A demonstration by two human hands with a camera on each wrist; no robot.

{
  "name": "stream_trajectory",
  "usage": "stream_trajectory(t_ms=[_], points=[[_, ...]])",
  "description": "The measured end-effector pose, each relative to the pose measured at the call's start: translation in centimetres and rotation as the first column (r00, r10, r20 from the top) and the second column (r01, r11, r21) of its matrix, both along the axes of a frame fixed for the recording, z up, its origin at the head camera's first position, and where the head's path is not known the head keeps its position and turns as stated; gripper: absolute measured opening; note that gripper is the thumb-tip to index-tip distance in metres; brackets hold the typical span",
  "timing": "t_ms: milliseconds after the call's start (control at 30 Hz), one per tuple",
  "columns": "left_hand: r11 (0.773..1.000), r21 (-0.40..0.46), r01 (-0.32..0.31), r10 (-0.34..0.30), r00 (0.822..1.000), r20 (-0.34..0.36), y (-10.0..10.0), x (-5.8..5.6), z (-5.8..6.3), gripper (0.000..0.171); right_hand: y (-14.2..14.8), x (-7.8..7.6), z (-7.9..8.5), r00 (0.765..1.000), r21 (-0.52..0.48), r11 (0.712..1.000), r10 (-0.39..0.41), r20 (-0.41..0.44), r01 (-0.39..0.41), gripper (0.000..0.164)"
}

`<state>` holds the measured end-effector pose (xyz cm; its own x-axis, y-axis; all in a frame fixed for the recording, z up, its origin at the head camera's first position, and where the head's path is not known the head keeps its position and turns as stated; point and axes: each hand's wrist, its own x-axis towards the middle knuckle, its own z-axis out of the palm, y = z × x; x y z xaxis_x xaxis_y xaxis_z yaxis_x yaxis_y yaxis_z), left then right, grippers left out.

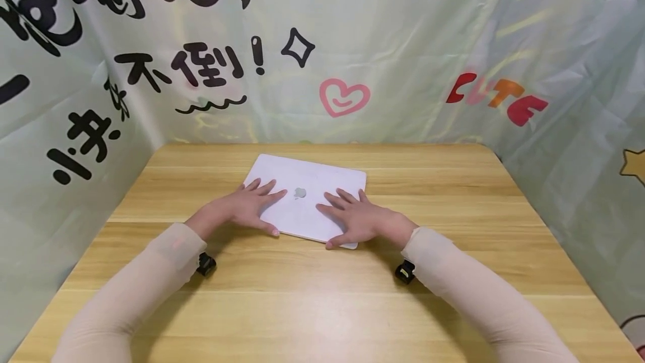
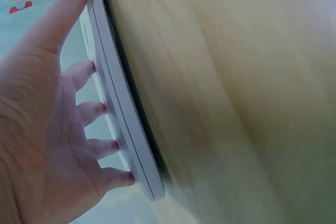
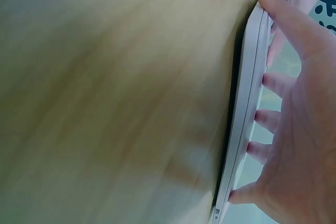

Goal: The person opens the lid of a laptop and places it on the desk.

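Observation:
A closed silver laptop [image 1: 307,217] lies slightly turned on the wooden table, its lid up with an apple logo [image 1: 300,192] in the middle. My left hand [image 1: 252,206] rests on the lid's left part, fingers spread and its thumb at the front edge. On the right part, my right hand [image 1: 356,219] lies the same way, with fingers fanned out and thumb by the front edge. Both wrist views show fingertips touching the lid of the laptop [image 2: 123,103], whose lid and base meet along a thin seam. In the right wrist view, small ports show on the laptop's side [image 3: 216,214].
The wooden table [image 1: 322,307] extends around the laptop on all sides. Behind and beside it hang pale printed cloth sheets [image 1: 403,43] with black characters, a pink heart and the word CUTE. Small black wrist cameras [image 1: 206,265] sit under both sleeves.

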<state>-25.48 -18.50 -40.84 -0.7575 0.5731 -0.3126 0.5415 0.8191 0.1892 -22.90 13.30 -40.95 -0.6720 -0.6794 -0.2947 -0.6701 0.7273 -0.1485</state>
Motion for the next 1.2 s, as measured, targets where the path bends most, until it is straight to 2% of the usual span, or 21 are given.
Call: stream_trajectory(t_ms=[267, 500, 667, 1000, 1200], points=[[1.0, 0.016, -0.012, 0.012, 1.0, 0.001, 1.4, 1.5, 0.1, 0.11, 1.8, 0.3, 0.1, 0.999, -0.027, 0.999, 0.043, 0.0, -0.043, 0.096], [1.0, -0.011, -0.014, 0.015, 1.0, 0.015, 2.8, 2.6, 0.0, 0.108, 3.6, 0.5, -0.1, 0.997, -0.06, 0.995, 0.08, -0.018, -0.081, 0.095], [0.999, -0.038, 0.029, -0.029, 1.0, -0.004, 3.1, 3.3, -0.1, 0.103, 4.7, 0.7, -0.1, 0.994, -0.077, 0.991, 0.107, -0.025, -0.109, 0.094], [0.989, -0.019, 0.146, -0.146, 0.989, -0.032, 3.3, 4.8, 0.0, 0.09, 6.2, 1.6, -0.2, 0.991, -0.1, 0.987, 0.122, -0.046, -0.126, 0.09], [0.987, -0.012, 0.163, -0.164, 0.985, -0.049, 4.0, 5.8, 0.0, 0.087, 7.0, 2.1, 0.2, 0.99, -0.116, 0.984, 0.131, -0.049, -0.136, 0.087]])
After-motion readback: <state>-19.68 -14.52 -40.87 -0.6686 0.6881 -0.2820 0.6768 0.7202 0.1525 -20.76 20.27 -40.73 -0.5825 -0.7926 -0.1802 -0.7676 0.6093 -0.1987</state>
